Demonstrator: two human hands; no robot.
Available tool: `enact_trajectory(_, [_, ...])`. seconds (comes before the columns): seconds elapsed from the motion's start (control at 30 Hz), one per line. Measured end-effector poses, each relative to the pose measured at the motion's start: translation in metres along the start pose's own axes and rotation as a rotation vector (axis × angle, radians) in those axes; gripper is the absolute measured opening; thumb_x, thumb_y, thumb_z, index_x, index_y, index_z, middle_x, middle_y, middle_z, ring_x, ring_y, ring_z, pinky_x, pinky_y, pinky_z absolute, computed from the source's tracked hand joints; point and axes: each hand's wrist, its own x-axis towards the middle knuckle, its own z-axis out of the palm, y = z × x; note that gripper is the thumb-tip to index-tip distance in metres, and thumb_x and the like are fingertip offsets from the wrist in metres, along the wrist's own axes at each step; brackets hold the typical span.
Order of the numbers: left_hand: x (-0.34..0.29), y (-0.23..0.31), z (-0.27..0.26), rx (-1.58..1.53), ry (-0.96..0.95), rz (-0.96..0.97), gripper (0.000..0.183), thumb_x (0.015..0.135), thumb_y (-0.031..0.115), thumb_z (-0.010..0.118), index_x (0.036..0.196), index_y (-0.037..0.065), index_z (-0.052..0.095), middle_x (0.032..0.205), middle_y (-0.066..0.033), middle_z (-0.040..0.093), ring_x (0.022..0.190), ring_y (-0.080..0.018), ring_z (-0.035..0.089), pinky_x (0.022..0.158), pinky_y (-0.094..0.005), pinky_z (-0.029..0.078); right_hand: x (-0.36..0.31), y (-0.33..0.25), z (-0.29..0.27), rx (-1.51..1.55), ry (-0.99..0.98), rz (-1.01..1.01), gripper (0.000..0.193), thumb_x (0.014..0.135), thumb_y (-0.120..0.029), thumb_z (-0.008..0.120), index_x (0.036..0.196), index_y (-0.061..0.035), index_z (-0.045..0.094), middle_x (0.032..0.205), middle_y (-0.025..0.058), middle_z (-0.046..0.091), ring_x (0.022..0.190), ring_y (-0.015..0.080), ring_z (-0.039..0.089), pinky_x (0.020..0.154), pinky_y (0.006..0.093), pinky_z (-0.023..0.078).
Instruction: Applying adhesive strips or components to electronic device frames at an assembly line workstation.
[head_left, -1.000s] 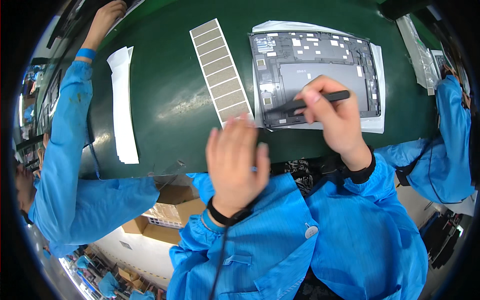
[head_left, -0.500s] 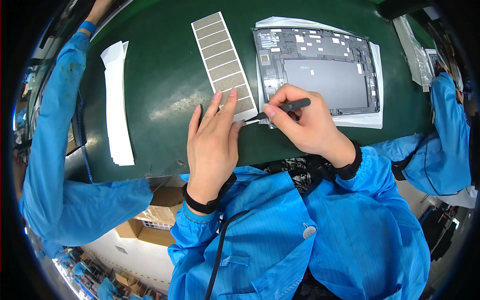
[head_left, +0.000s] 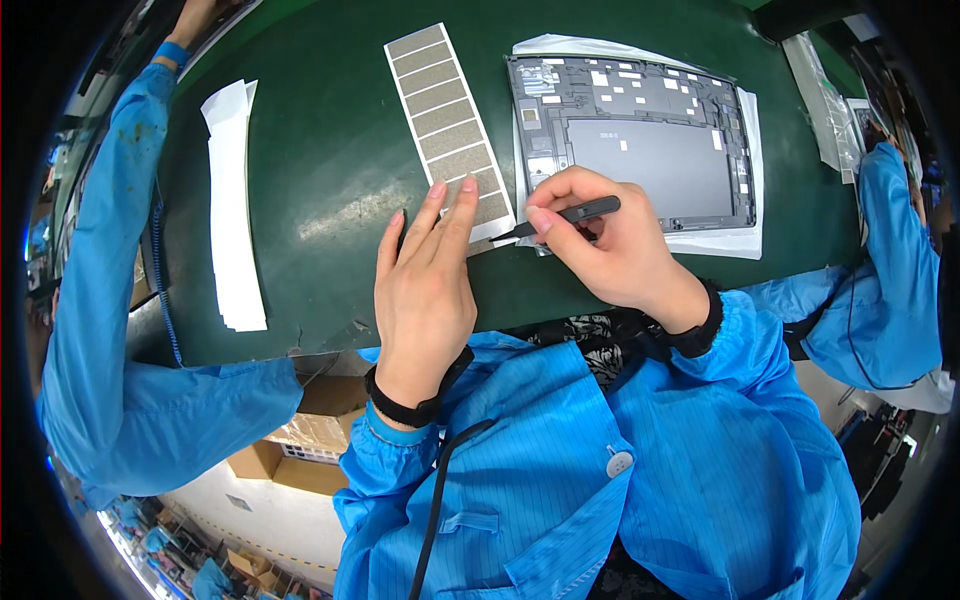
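My left hand lies open, fingers stretched, with two fingertips on the near part of a white strip sheet bearing a column of grey-brown rectangular pads. Its thumb is mostly hidden. Between its fingers a sliver of something dark shows; I cannot tell what. My right hand is closed on black tweezers, which point left. Their tips touch or hover over a grey-brown piece at the sheet's near end. Right of the sheet lies a dark grey tablet-like housing dotted with small white pads.
White paper lies under the housing. A stack of white strips rests on the green table at left. Co-workers' blue sleeves show on both sides. A clear plastic-covered strip lies far right. An open cardboard box stands below the table.
My left thumb has drawn back from beside the tweezer tips, uncovering the grey-brown piece at the sheet's near end. Both hands otherwise stay nearly in place.
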Motion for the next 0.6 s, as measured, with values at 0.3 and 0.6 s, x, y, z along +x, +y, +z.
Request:
enact_trajectory(0.3, [0.001,0.004,0.005,-0.043,0.010,-0.030,0.048,0.092,0.000,0.050,0.139,0.007,0.051,0.140,-0.0075,0.055,0.135,-0.0263,0.046,0.112,-0.0452,0.032,-0.006,-0.019,-0.006,0.076,0.087,0.006,0.018,0.090,-0.003,0.063,0.107,0.0014,0.066,0.086,0.0086,0.069,0.075,0.0091,0.065,0.065,0.0232,0.052])
enact_trajectory(0.6, [0.004,0.008,-0.008,-0.139,0.174,-0.065,0.045,0.090,-0.010,0.044,0.132,-0.001,0.056,0.134,-0.0167,0.059,0.135,-0.0314,0.047,0.109,-0.0383,0.037,-0.035,0.010,-0.173,0.104,0.633,-0.129,0.032,0.093,-0.006,0.063,0.119,0.0058,0.050,0.076,0.0037,0.063,0.058,0.0066,0.055,0.053,0.0211,0.044])
